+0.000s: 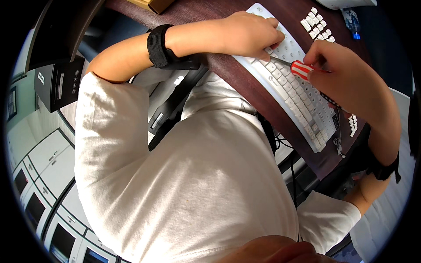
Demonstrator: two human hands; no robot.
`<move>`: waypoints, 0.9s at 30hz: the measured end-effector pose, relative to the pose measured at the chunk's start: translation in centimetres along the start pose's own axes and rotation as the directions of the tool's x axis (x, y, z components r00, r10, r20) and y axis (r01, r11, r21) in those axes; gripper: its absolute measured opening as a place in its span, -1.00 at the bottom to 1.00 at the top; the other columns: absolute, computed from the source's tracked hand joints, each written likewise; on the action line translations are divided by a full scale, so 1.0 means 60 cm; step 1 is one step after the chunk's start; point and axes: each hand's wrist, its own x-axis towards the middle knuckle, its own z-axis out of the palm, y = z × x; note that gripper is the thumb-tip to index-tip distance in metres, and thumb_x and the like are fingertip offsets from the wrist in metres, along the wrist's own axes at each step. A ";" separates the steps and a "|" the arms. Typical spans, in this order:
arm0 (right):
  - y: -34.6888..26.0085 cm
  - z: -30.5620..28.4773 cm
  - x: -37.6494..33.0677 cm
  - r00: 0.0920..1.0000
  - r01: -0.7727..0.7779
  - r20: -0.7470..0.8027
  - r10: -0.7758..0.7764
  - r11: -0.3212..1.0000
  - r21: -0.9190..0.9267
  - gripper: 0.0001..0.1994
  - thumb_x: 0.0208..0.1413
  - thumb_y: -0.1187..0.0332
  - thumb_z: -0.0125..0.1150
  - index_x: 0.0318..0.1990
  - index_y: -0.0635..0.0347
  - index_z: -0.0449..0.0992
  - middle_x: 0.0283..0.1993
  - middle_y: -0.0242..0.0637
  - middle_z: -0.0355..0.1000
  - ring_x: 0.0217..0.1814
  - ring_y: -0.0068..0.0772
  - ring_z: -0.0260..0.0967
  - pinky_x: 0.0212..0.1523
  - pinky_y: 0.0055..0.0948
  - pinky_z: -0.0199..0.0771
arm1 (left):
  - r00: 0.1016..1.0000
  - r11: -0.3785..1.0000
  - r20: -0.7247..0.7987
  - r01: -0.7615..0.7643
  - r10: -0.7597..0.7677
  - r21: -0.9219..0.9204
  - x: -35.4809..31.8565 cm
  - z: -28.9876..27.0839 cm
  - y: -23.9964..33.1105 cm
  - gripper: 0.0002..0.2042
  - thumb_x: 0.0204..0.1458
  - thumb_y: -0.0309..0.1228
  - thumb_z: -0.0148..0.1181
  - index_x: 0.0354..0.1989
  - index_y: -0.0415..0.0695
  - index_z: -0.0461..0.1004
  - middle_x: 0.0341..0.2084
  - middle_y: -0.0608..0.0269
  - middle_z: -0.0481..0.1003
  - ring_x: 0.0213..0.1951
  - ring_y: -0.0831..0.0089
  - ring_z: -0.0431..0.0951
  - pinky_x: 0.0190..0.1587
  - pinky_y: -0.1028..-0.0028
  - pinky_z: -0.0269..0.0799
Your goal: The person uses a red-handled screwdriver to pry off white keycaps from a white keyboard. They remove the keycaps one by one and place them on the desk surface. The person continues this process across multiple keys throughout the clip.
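Observation:
A white keyboard (287, 90) lies slantwise on the dark red desk (239, 72). White keycaps fill part of it; elsewhere the switches show bare. My left hand (252, 35) rests over its far left part with bent fingers, the thumb down at the keys. What may lie beneath those fingers is hidden. In my right hand (335, 61) is a screwdriver (301, 70) with a red and white striped handle, the fingers closed round it. Its metal shaft points left and reaches the keycaps beside my left thumb.
Loose white keycaps (316, 23) lie in rows beyond the keyboard, and more keycaps (353, 125) sit at the right. A clear bottle (351, 22) with a blue cap is at the far right. A thin cable (337, 147) is bunched by the keyboard's near end. A black box (59, 83) stands left.

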 end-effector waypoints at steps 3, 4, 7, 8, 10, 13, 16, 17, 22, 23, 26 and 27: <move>0.023 -0.007 -0.006 0.998 -0.040 0.044 0.034 0.989 0.146 -0.89 0.10 0.54 0.14 -0.21 0.26 0.44 -0.35 -0.43 0.36 -0.37 -0.69 0.31 -0.40 -0.59 0.34 | 1.000 1.000 -0.014 -0.010 0.010 -0.010 0.002 -0.002 0.004 -0.67 -0.05 -0.15 0.38 -0.17 -0.03 0.54 -0.19 0.22 0.46 -0.06 0.19 0.55 -0.11 0.19 0.47; 0.038 -0.010 -0.013 0.998 -0.038 0.052 0.028 0.979 0.199 -0.88 0.10 0.55 0.13 -0.20 0.25 0.43 -0.34 -0.44 0.36 -0.37 -0.70 0.31 -0.39 -0.60 0.34 | 1.000 1.000 -0.021 -0.021 0.020 -0.016 0.003 -0.002 0.004 -0.66 -0.06 -0.15 0.39 -0.17 -0.03 0.54 -0.18 0.22 0.46 -0.06 0.19 0.55 -0.11 0.19 0.47; 0.058 -0.018 -0.032 1.000 -0.030 0.010 0.028 0.956 0.292 -0.86 0.12 0.58 0.10 -0.17 0.23 0.43 -0.31 -0.46 0.35 -0.36 -0.71 0.30 -0.35 -0.63 0.33 | 0.999 1.000 -0.046 0.007 -0.008 -0.017 0.000 0.010 0.003 -0.66 -0.06 -0.18 0.39 -0.16 -0.04 0.50 -0.18 0.23 0.44 -0.06 0.20 0.53 -0.12 0.19 0.46; 0.069 -0.016 -0.038 1.000 -0.001 -0.020 0.007 0.950 0.312 -0.86 0.13 0.57 0.09 -0.16 0.20 0.43 -0.32 -0.48 0.36 -0.39 -0.73 0.29 -0.40 -0.64 0.30 | 0.999 1.000 -0.049 0.015 -0.016 -0.008 0.000 0.012 0.003 -0.66 -0.05 -0.21 0.39 -0.15 -0.05 0.47 -0.19 0.24 0.43 -0.08 0.21 0.52 -0.14 0.20 0.45; 0.103 -0.010 -0.046 0.994 0.086 -0.088 -0.059 0.934 0.347 -0.86 0.14 0.52 0.07 -0.15 0.14 0.44 -0.35 -0.51 0.37 -0.50 -0.77 0.26 -0.56 -0.65 0.22 | 0.998 1.000 -0.058 0.023 -0.022 0.018 -0.002 0.016 0.007 -0.65 -0.05 -0.24 0.39 -0.14 -0.06 0.44 -0.19 0.25 0.41 -0.10 0.22 0.51 -0.16 0.22 0.45; 0.128 -0.003 -0.064 0.989 0.113 -0.131 -0.065 0.912 0.395 -0.84 0.15 0.51 0.05 -0.13 0.10 0.45 -0.36 -0.51 0.38 -0.53 -0.80 0.24 -0.59 -0.71 0.20 | 0.998 0.999 -0.051 0.022 -0.020 0.035 0.001 0.014 0.012 -0.66 -0.04 -0.25 0.39 -0.14 -0.06 0.43 -0.19 0.24 0.40 -0.11 0.22 0.51 -0.15 0.21 0.45; 0.113 -0.012 -0.084 0.997 0.035 -0.081 0.002 0.896 0.443 -0.83 0.15 0.53 0.04 -0.12 0.12 0.44 -0.34 -0.49 0.40 -0.50 -0.80 0.24 -0.55 -0.71 0.22 | 0.999 0.999 -0.048 -0.011 0.010 -0.030 0.003 0.005 0.007 -0.68 -0.03 -0.29 0.37 -0.14 -0.06 0.44 -0.20 0.24 0.39 -0.13 0.22 0.51 -0.17 0.21 0.44; 0.110 -0.011 -0.091 0.996 0.014 -0.085 0.028 0.890 0.457 -0.83 0.15 0.53 0.03 -0.12 0.13 0.44 -0.33 -0.48 0.40 -0.49 -0.79 0.24 -0.54 -0.71 0.22 | 0.995 0.997 -0.082 -0.059 0.055 -0.046 0.002 0.003 0.001 -0.70 -0.02 -0.31 0.36 -0.15 -0.06 0.45 -0.21 0.25 0.40 -0.15 0.22 0.52 -0.19 0.21 0.43; 0.149 0.005 -0.106 0.983 0.101 -0.183 -0.028 0.910 0.402 -0.76 0.23 0.51 0.02 0.03 0.13 0.40 -0.20 -0.43 0.41 -0.39 -0.74 0.30 -0.47 -0.74 0.32 | 0.961 0.970 -0.137 -0.242 0.240 -0.001 -0.024 0.012 0.000 -0.89 0.05 -0.42 0.26 -0.26 -0.08 0.52 -0.32 0.30 0.44 -0.30 0.21 0.54 -0.28 0.24 0.43; 0.156 0.012 -0.110 0.974 0.131 -0.223 -0.045 0.912 0.390 -0.76 0.23 0.50 0.02 0.04 0.14 0.40 -0.18 -0.43 0.41 -0.36 -0.74 0.30 -0.43 -0.74 0.33 | 0.958 0.968 -0.141 -0.250 0.249 0.010 -0.025 0.012 0.000 -0.88 0.06 -0.42 0.26 -0.24 -0.08 0.53 -0.33 0.29 0.44 -0.30 0.21 0.54 -0.28 0.23 0.43; 0.167 0.026 -0.108 0.959 0.195 -0.269 -0.089 0.896 0.398 -0.77 0.20 0.53 0.03 0.00 0.22 0.43 -0.16 -0.39 0.40 -0.27 -0.71 0.32 -0.30 -0.70 0.34 | 0.959 0.969 -0.140 -0.244 0.248 0.045 -0.032 0.012 0.001 -0.84 0.07 -0.41 0.25 -0.16 -0.07 0.56 -0.34 0.27 0.45 -0.28 0.20 0.54 -0.27 0.23 0.43; 0.170 0.029 -0.107 0.957 0.211 -0.272 -0.103 0.888 0.407 -0.78 0.18 0.55 0.03 -0.03 0.26 0.44 -0.16 -0.38 0.40 -0.23 -0.70 0.33 -0.26 -0.69 0.35 | 0.964 0.973 -0.130 -0.225 0.231 0.059 -0.036 0.011 0.001 -0.83 0.08 -0.41 0.24 -0.14 -0.06 0.56 -0.33 0.27 0.46 -0.27 0.20 0.54 -0.25 0.23 0.43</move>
